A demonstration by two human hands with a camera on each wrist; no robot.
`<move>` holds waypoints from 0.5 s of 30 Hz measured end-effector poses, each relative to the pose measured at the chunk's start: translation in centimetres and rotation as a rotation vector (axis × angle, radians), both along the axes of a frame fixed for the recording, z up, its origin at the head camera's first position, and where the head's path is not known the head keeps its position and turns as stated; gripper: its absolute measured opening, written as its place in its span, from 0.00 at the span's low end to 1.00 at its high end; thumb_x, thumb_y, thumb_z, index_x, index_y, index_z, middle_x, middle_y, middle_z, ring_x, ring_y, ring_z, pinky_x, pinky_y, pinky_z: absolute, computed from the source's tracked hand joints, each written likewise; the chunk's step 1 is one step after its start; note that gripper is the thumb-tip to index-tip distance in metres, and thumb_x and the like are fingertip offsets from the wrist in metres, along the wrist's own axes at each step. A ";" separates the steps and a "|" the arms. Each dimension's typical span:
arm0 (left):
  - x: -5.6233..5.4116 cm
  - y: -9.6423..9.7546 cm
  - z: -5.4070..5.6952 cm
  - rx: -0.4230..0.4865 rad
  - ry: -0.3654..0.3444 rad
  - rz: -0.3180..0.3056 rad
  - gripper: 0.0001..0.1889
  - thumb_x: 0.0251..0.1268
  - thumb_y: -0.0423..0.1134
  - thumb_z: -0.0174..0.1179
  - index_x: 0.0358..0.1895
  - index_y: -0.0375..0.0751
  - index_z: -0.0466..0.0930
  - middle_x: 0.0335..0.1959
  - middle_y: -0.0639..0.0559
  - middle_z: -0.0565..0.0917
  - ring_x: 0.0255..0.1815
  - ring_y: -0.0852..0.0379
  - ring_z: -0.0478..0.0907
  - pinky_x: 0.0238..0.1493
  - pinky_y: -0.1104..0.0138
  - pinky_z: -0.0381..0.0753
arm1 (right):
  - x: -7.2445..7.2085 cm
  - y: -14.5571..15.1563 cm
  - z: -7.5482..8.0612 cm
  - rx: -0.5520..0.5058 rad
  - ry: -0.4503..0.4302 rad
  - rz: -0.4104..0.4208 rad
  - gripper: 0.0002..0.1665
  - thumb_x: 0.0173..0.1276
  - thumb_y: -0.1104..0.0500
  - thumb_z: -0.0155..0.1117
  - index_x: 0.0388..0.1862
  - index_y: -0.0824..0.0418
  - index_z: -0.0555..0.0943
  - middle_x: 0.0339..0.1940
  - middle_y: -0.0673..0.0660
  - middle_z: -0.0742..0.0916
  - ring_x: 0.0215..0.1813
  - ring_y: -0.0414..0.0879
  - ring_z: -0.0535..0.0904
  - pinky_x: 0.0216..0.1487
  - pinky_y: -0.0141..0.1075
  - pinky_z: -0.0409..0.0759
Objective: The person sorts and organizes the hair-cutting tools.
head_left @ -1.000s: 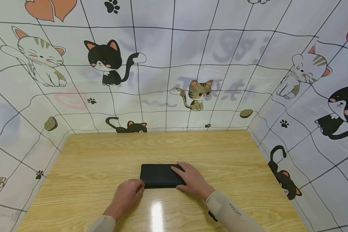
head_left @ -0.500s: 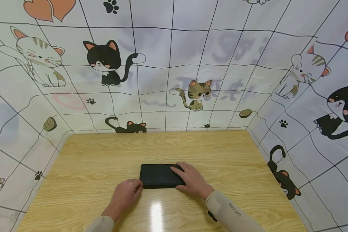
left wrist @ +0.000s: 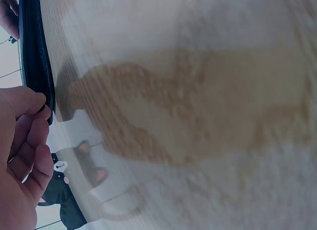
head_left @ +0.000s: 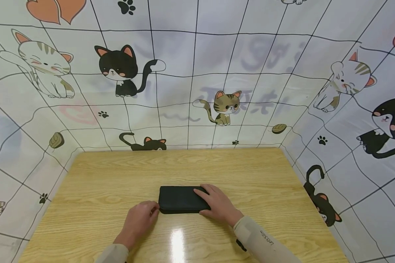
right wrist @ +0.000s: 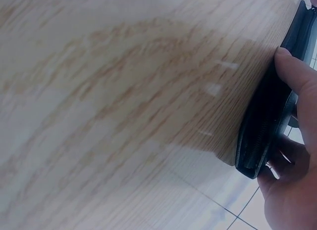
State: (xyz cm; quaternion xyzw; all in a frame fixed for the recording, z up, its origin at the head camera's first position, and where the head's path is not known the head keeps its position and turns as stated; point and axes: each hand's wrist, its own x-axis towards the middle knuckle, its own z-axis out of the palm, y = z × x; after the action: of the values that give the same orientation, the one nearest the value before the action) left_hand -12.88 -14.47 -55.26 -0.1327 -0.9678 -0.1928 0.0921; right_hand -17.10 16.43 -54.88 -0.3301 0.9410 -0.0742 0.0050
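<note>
A flat, black, oblong zip wallet (head_left: 181, 199) lies on the wooden table, its long side towards me. My right hand (head_left: 219, 207) grips its right end, thumb on the near edge and fingers spread over the top. Zipper teeth (right wrist: 255, 149) show along the wallet's side in the right wrist view. At the near left corner my left hand (head_left: 140, 219) pinches a small dark bit, seemingly the zipper pull (left wrist: 41, 109), between thumb and forefinger. The other fingers of that hand are curled in the left wrist view.
The light wood table (head_left: 112, 175) runs back to a white cloth wall (head_left: 174, 91) printed with cartoon cats and grid lines. Similar cloth hangs on both sides. A bright light reflection lies on the near part of the tabletop.
My left hand has slid a little to the left, from the wallet's near edge to just off its corner. The right hand and the wallet have stayed almost still.
</note>
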 end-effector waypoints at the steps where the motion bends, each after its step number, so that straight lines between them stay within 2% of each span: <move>1: 0.0 0.0 0.0 0.004 -0.002 0.004 0.04 0.55 0.36 0.69 0.30 0.51 0.85 0.27 0.62 0.85 0.28 0.69 0.76 0.31 0.69 0.78 | 0.0 0.0 0.0 0.000 -0.001 0.001 0.47 0.63 0.36 0.65 0.77 0.46 0.60 0.75 0.57 0.67 0.75 0.52 0.64 0.73 0.47 0.65; 10: -0.2 -0.2 -0.1 -0.002 -0.017 0.021 0.02 0.57 0.38 0.68 0.30 0.50 0.85 0.27 0.63 0.84 0.27 0.69 0.75 0.30 0.69 0.78 | 0.0 -0.1 0.0 -0.029 0.009 0.007 0.47 0.62 0.37 0.67 0.76 0.48 0.62 0.74 0.59 0.68 0.74 0.53 0.65 0.72 0.49 0.67; 15: -0.3 -0.2 -0.2 -0.009 -0.036 0.040 0.02 0.58 0.38 0.67 0.30 0.51 0.86 0.28 0.62 0.85 0.29 0.68 0.78 0.32 0.67 0.79 | 0.1 -0.1 0.0 -0.037 -0.001 0.001 0.47 0.62 0.38 0.67 0.76 0.48 0.62 0.75 0.59 0.68 0.74 0.53 0.64 0.72 0.49 0.66</move>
State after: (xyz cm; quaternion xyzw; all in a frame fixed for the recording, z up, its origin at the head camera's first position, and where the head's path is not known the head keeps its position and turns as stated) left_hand -13.21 -14.63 -55.46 -0.1104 -0.9727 -0.1889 0.0779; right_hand -16.98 16.36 -54.85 -0.3305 0.9393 -0.0916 -0.0006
